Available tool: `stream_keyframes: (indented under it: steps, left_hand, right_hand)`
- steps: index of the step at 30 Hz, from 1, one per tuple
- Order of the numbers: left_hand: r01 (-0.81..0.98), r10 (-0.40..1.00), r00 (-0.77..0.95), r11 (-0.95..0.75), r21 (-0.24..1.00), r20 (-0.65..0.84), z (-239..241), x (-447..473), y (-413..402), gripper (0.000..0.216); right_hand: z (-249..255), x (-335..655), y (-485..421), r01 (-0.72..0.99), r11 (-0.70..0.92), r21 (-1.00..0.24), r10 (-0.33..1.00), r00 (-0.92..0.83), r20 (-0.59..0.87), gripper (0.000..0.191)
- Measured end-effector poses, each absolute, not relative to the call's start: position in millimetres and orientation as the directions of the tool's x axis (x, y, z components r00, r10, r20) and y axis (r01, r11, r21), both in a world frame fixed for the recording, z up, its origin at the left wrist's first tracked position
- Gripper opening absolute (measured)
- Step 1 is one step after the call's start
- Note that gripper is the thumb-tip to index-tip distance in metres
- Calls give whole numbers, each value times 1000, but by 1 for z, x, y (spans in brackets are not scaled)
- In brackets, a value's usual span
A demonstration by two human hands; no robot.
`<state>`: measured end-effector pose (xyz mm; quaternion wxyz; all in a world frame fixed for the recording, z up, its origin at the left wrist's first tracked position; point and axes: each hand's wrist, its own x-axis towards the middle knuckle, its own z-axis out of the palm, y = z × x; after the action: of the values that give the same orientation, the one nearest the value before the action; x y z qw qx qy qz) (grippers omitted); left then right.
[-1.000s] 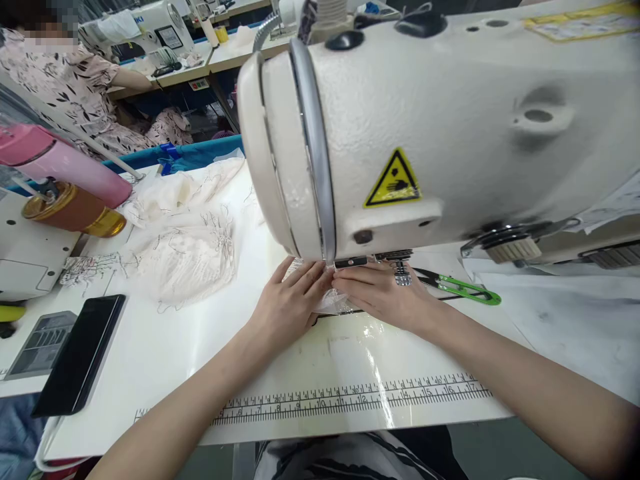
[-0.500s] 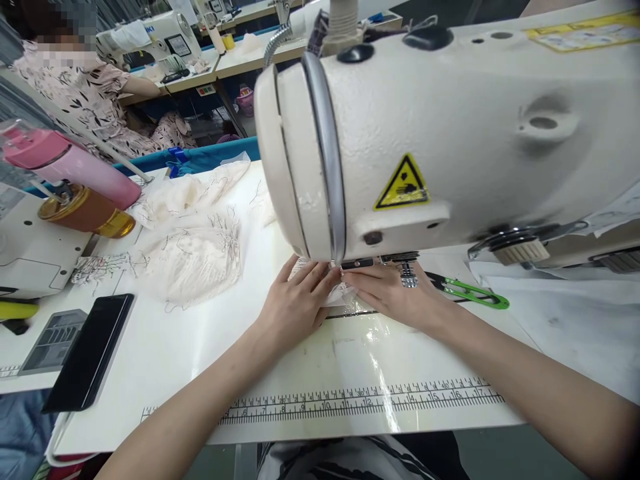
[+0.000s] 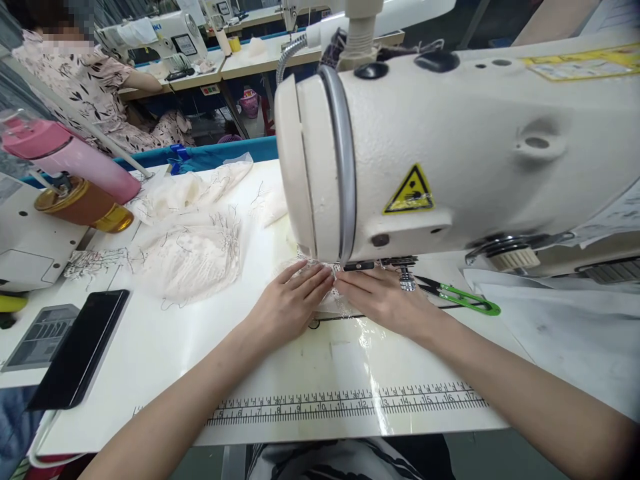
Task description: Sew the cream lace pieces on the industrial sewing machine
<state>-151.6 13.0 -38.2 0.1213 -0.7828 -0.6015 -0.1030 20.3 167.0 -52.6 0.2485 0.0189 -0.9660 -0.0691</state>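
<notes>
A piece of thin pale fabric (image 3: 327, 305) lies under the head of a sewing machine (image 3: 320, 167). My left hand (image 3: 283, 303) rests on it with the fingers stretched out flat, left of the needle area. From the right, my right hand (image 3: 385, 300) lies on the same fabric, fingers extended and their tips close to the left fingertips. The machine head hides the needle and part of the fabric. Green-handled thread snips (image 3: 467, 300) lie beside my right wrist.
Sheer fabric pieces with loose threads (image 3: 195, 257) lie to the left. Beyond them are a black phone (image 3: 83, 350), an amber cup (image 3: 85, 203) and a pink bottle (image 3: 75, 157). A printed ruler (image 3: 345, 403) runs along the front edge. Another person (image 3: 80, 87) sits at the back left.
The view has shifted slightly, so the machine appears farther right. My left fingers have straightened and lie flatter on the fabric. My right hand stays beside the needle area.
</notes>
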Motion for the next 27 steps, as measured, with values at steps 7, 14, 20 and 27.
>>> stream_keyframes:
  steps: [7,14,20,27]
  left_hand:
    - [971,918,229,-238,-11,324,-36,-159,13,40]
    - [975,913,220,-219,-42,343,-38,-158,13,41]
    - [982,926,187,-179,-57,328,-37,-152,13,39]
    - [988,928,146,-117,-102,344,-40,-144,14,39]
  right_hand:
    - [-53,16,160,-53,989,138,-119,-841,527,25]
    - [-49,11,154,-33,991,129,-96,-847,522,17]
    - [-52,15,156,-46,993,107,-96,-840,533,18]
    - [-52,17,158,-29,993,112,-85,-844,530,21]
